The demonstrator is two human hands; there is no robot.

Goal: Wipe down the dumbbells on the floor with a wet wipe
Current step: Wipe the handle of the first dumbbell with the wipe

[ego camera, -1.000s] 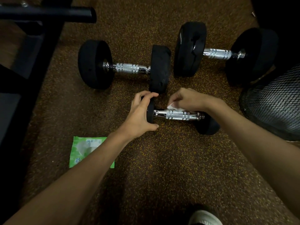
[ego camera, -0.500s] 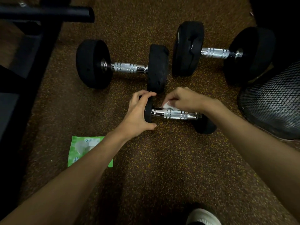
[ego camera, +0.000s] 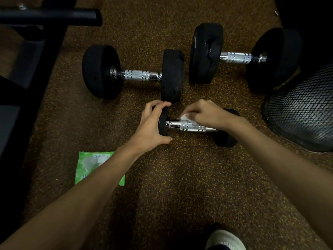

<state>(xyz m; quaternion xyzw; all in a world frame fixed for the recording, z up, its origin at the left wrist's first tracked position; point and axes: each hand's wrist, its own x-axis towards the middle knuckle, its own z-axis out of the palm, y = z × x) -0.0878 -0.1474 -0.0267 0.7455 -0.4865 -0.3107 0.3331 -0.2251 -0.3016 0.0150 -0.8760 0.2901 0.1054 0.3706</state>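
Note:
A small dumbbell (ego camera: 191, 127) with a chrome handle and black ends lies on the speckled brown floor. My left hand (ego camera: 153, 126) grips its left black end, fingers over the top and thumb below. My right hand (ego camera: 207, 114) pinches a white wet wipe (ego camera: 184, 117) against the handle's upper side. Two larger black dumbbells lie behind it: one on the left (ego camera: 138, 75) and another on the right (ego camera: 237, 57).
A green wet-wipe packet (ego camera: 90, 165) lies on the floor under my left forearm. A black metal frame (ego camera: 45, 38) fills the left side. A black mesh bin (ego camera: 302, 109) stands at the right. A white shoe (ego camera: 225, 239) shows at the bottom.
My right hand with the wipe has shifted slightly to the right along the chrome handle. My left hand keeps its grip on the left end.

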